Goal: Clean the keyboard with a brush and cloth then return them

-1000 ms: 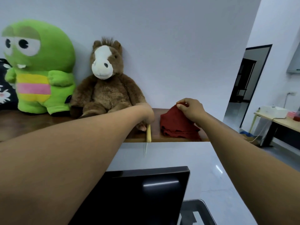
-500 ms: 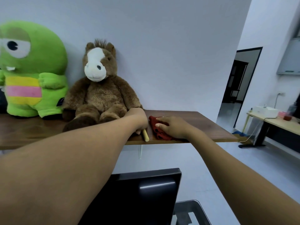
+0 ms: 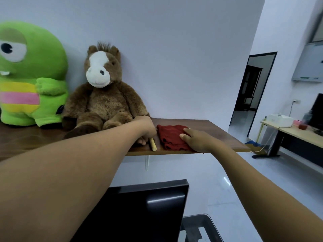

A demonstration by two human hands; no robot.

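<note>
A dark red cloth (image 3: 172, 136) lies crumpled on the wooden wall shelf (image 3: 215, 135). My right hand (image 3: 196, 139) rests flat on the cloth's right side, fingers spread over it. Just left of the cloth lies a pale wooden brush handle (image 3: 153, 144), its end pointing at the shelf's front edge. My left hand (image 3: 146, 128) covers the brush's far end, fingers curled down around it; the bristles are hidden. The keyboard is out of view.
A brown plush horse (image 3: 103, 96) and a green plush creature (image 3: 28, 75) sit on the shelf to the left. A black monitor (image 3: 139, 210) stands below the shelf. A desk (image 3: 293, 135) with a white box stands at the right, beside a doorway.
The right hand lowered the cloth from a raised bunch onto the shelf and now lies flat on it. The brush handle, first overhanging the shelf's edge, now lies on the shelf.
</note>
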